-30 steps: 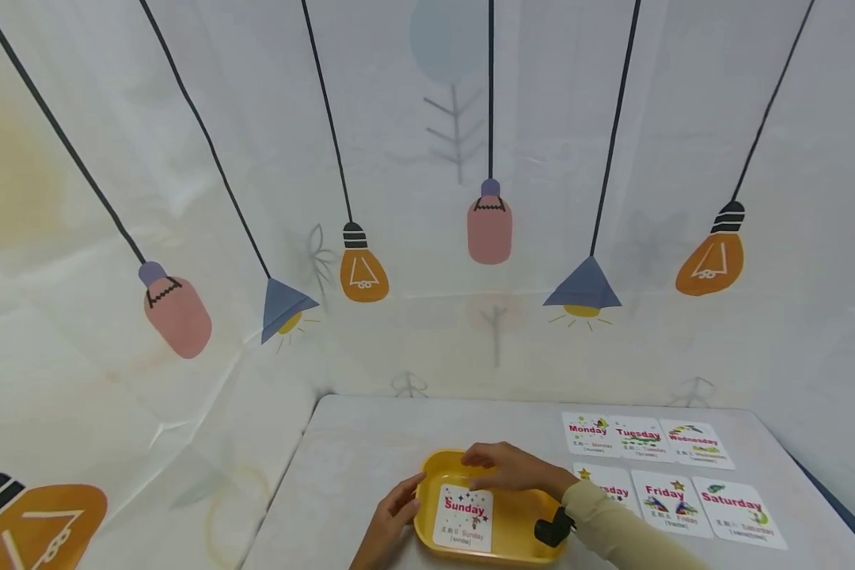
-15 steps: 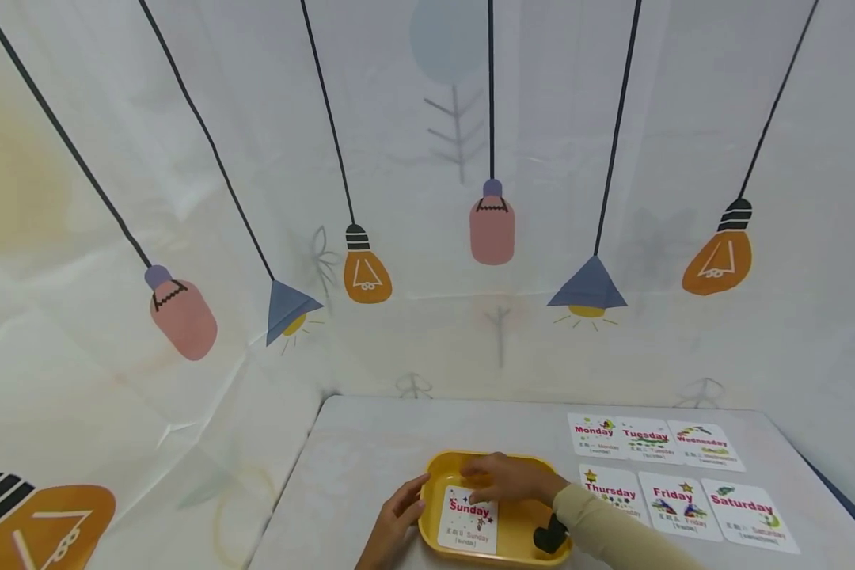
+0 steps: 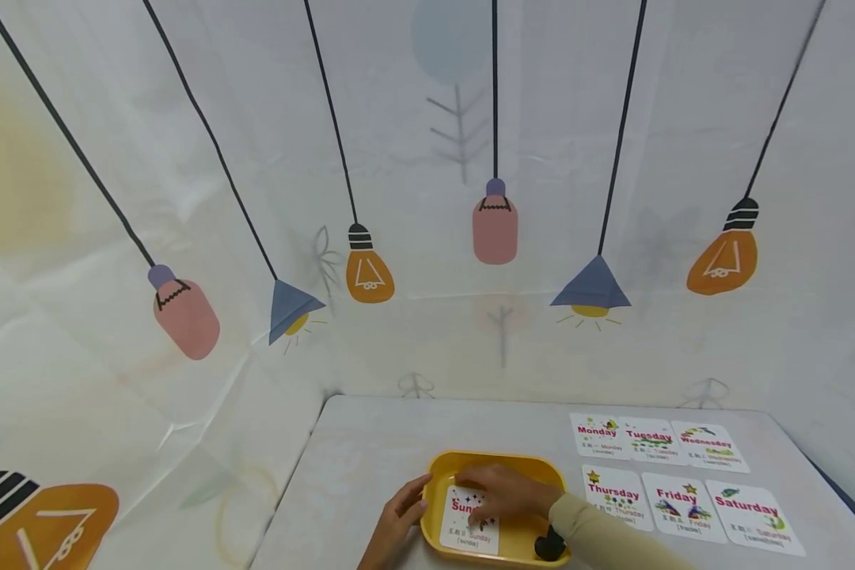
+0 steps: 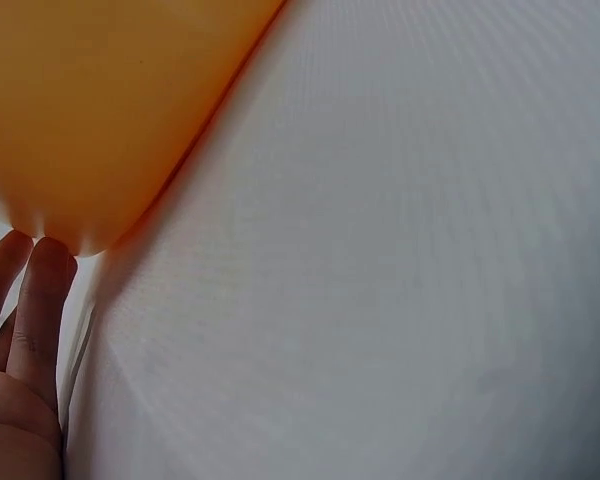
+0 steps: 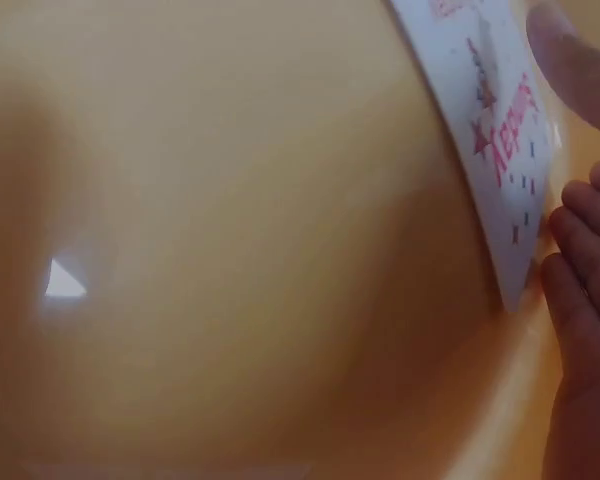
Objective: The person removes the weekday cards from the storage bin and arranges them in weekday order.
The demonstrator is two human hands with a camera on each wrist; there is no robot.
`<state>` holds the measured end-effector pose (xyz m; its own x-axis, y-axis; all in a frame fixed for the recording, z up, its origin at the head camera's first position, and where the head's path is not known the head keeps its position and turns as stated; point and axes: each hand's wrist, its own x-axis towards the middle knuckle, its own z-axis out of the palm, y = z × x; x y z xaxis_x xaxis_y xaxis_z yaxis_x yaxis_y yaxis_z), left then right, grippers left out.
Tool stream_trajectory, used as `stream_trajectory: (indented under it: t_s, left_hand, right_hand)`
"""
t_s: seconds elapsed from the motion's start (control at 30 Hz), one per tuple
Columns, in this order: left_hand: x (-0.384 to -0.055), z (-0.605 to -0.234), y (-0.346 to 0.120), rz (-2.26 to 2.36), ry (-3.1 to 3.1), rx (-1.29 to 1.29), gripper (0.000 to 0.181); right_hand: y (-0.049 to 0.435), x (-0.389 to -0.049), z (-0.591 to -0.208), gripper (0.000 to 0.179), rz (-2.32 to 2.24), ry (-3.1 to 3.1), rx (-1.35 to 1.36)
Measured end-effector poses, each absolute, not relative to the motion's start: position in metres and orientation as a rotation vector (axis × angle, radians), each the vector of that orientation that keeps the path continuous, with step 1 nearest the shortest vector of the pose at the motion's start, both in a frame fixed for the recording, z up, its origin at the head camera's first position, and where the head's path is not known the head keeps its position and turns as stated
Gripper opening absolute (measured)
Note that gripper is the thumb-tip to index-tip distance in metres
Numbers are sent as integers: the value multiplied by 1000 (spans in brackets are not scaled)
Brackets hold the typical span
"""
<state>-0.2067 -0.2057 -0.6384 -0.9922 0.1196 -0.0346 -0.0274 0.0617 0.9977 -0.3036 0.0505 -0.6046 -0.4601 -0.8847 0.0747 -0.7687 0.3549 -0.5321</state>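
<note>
The white Sunday card [image 3: 463, 540] lies at the left end of a yellow tray [image 3: 530, 534]. My right hand [image 3: 502, 492] reaches over the tray with its fingers and thumb spread above the card, hiding part of the printed word. In the right wrist view the fingertips [image 5: 558, 218] are close beside the edge of the card [image 5: 500, 150], and no pinch is visible. My left hand [image 3: 401, 511] rests against the tray's left side. The left wrist view shows straight fingers [image 4: 42, 300] touching the tray's outer wall [image 4: 110, 110].
Right of the tray, two rows of weekday cards lie on the white table [image 3: 378, 443], among them the Monday card [image 3: 598, 447] and the Saturday card [image 3: 755, 526]. A black band [image 3: 550, 545] sits at my right wrist. A printed fabric wall [image 3: 427, 332] rises behind the table.
My right hand has come lower and nearer to me, from the tray's far rim to over the Sunday card. My left hand stays at the tray's side. The view has shifted slightly.
</note>
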Motion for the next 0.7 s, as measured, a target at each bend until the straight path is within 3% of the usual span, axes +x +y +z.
stream_trajectory:
  t_s: [0.4,0.7]
  left_hand:
    - [-205,-632,-207,2026,2284,119,48]
    - [-203,-632,-203,2034,2279,92,47]
  right_hand:
    - [50,-295,-611,89,-559,2431,-1449]
    - [54,-294,-608,88,-552,2416,-1440]
